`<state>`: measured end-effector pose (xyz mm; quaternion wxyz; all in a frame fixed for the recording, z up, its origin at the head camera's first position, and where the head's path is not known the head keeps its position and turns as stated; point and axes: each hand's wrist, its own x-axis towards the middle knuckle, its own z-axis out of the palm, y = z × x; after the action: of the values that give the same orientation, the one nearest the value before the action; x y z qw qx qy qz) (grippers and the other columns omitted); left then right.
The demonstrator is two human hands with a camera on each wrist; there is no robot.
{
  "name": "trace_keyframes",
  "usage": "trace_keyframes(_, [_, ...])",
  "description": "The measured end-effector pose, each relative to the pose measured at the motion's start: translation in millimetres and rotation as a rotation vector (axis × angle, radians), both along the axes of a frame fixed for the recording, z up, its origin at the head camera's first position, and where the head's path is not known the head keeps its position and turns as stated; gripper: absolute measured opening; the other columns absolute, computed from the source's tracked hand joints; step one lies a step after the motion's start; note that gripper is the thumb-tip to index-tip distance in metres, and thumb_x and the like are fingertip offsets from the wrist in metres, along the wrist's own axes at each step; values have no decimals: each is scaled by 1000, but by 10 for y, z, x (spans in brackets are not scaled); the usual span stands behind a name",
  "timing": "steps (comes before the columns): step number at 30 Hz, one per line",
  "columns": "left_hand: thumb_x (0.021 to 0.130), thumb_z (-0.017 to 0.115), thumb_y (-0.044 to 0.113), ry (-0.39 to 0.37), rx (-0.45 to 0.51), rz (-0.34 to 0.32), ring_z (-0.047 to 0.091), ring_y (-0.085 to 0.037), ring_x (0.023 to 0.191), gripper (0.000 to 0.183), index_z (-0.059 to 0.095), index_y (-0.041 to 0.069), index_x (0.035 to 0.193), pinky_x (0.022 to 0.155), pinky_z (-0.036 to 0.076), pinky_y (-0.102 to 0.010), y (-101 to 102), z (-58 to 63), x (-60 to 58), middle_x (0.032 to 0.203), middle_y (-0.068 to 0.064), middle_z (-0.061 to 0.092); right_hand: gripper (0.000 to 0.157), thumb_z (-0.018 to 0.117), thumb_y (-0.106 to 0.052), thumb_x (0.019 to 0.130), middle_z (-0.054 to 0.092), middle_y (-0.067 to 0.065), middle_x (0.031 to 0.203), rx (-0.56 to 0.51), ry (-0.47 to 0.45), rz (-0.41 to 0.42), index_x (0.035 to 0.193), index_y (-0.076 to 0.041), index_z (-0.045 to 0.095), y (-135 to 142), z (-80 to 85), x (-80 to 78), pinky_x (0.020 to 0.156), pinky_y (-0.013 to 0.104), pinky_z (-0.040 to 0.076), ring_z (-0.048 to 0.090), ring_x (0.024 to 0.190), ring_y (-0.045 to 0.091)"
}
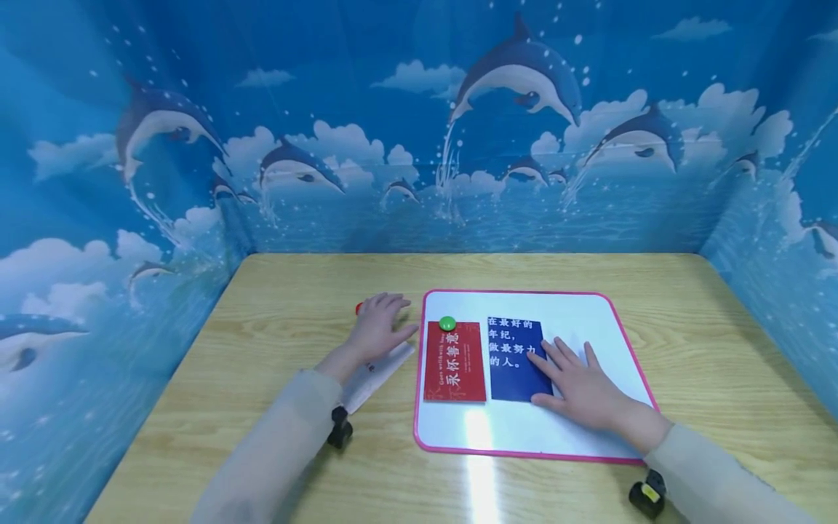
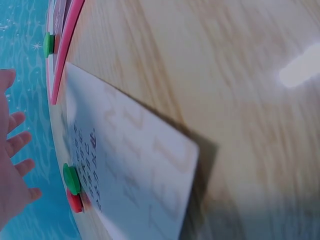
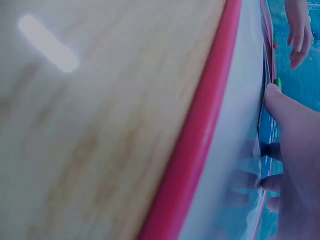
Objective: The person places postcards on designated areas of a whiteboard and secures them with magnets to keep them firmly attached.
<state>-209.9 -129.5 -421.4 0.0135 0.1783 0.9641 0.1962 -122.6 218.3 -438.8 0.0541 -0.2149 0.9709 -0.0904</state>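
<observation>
A whiteboard with a pink rim (image 1: pixel 524 429) lies on the table. On it a red card (image 1: pixel 458 371) carries a round green magnet (image 1: pixel 447 323) at its top edge. Beside that card lies a blue card (image 1: pixel 513 378) with white writing. My right hand (image 1: pixel 583 389) rests with spread fingers at the blue card's right edge. Left of the board my left hand (image 1: pixel 378 329) hovers, fingers extended, holding nothing. Under it lies a white card (image 1: pixel 380 375), partly hidden by the arm. In the left wrist view, a second green magnet (image 2: pixel 71 179) and a red magnet (image 2: pixel 75 201) sit by that card.
The wooden table (image 1: pixel 294 291) stretches around the board on every side. A blue curtain (image 1: pixel 393 109) printed with dolphins closes off the back and both sides. Small black devices (image 1: pixel 340 428) are strapped to both wrists.
</observation>
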Motion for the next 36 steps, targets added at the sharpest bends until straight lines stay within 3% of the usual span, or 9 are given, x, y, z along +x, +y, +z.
trace_keyframes(9, [90, 57, 41, 19, 33, 26, 32, -36, 135, 55, 49, 8, 134, 113, 16, -59, -44, 36, -2, 143, -14, 43, 77, 53, -61, 84, 34, 21, 148, -48, -11, -4, 142, -13, 40, 3, -33, -2, 108, 70, 7, 23, 138, 44])
trace_keyframes(23, [89, 60, 39, 56, 16, 99, 32, -36, 135, 53, 51, 8, 132, 113, 14, -60, -322, 44, -53, 142, -15, 44, 72, 56, -61, 83, 39, 18, 146, -6, 10, 57, 139, -17, 46, 13, -48, 21, 112, 62, 16, 33, 136, 37])
trace_keyframes(36, [88, 60, 41, -30, -17, 190, 22, -39, 139, 56, 49, 9, 133, 115, 8, -57, -605, 74, -80, 147, -18, 36, 73, 55, -61, 82, 39, 18, 146, 6, 2, 46, 139, -17, 46, 7, -39, 18, 111, 63, 15, 32, 137, 39])
